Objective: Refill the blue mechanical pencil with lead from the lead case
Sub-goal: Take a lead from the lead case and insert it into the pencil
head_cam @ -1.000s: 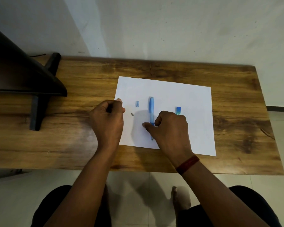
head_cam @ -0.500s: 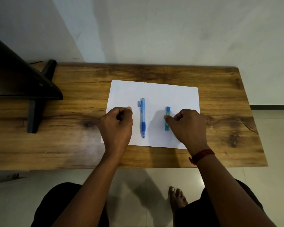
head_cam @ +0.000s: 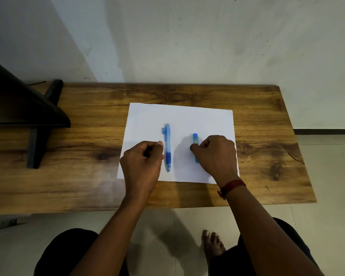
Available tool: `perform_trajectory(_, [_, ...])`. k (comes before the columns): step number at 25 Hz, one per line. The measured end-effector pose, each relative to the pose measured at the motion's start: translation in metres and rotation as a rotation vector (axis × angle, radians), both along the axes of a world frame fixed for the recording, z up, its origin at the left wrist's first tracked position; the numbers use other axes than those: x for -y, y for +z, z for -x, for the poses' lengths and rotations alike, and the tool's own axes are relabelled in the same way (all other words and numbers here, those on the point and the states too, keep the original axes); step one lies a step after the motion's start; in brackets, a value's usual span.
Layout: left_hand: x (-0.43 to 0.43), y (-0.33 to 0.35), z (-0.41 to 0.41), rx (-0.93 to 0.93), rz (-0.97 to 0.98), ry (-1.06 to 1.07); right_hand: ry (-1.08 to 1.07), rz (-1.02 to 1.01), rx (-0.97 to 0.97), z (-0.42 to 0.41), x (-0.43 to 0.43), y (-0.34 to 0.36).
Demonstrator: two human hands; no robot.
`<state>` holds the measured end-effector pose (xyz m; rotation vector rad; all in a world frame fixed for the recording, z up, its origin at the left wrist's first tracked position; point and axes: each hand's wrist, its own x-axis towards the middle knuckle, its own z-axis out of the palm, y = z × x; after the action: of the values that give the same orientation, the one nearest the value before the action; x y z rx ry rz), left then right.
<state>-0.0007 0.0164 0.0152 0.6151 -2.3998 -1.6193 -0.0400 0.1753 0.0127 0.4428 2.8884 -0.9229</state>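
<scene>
The blue mechanical pencil (head_cam: 167, 144) lies lengthwise on a white sheet of paper (head_cam: 179, 114), tip toward me, clip on its left side. My left hand (head_cam: 142, 162) rests on the paper just left of the pencil; its fingers are curled shut and nothing shows in them. A small blue lead case (head_cam: 195, 138) lies on the paper to the pencil's right. My right hand (head_cam: 215, 154) is on it, thumb and fingers pinched around its middle, so only the two ends of the case show.
The paper lies on a wooden table (head_cam: 267, 156) against a pale wall. A black stand (head_cam: 38, 124) takes up the table's left end. My knees and a bare foot (head_cam: 212, 246) are below the near edge.
My right hand left the pencil's grip and moved right onto the lead case. Two small loose pieces seen beside the pencil a second ago no longer show. My left hand stayed curled.
</scene>
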Motion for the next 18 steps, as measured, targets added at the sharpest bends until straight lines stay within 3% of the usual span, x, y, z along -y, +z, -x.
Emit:
perform_trajectory(3, [-0.002, 0.002, 0.008, 0.04, -0.063, -0.108, 0.039, 0.089, -0.068, -0.003, 0.001, 0.008])
perform_trajectory(7, [-0.003, 0.008, 0.013, 0.107, -0.126, -0.194, 0.295, 0.216, -0.25, -0.017, 0.013, 0.016])
perform_trajectory(11, [-0.001, 0.009, 0.014, 0.099, -0.146, -0.214, 0.472, 0.29, -0.267, -0.016, 0.024, 0.02])
perform_trajectory(14, [0.006, 0.011, 0.015, 0.078, -0.128, -0.266, 0.463, 0.37, -0.222, -0.007, 0.021, 0.024])
perform_trajectory(18, [0.009, 0.008, 0.013, 0.041, 0.041, -0.414, 0.387, 0.443, -0.201, 0.001, 0.022, 0.025])
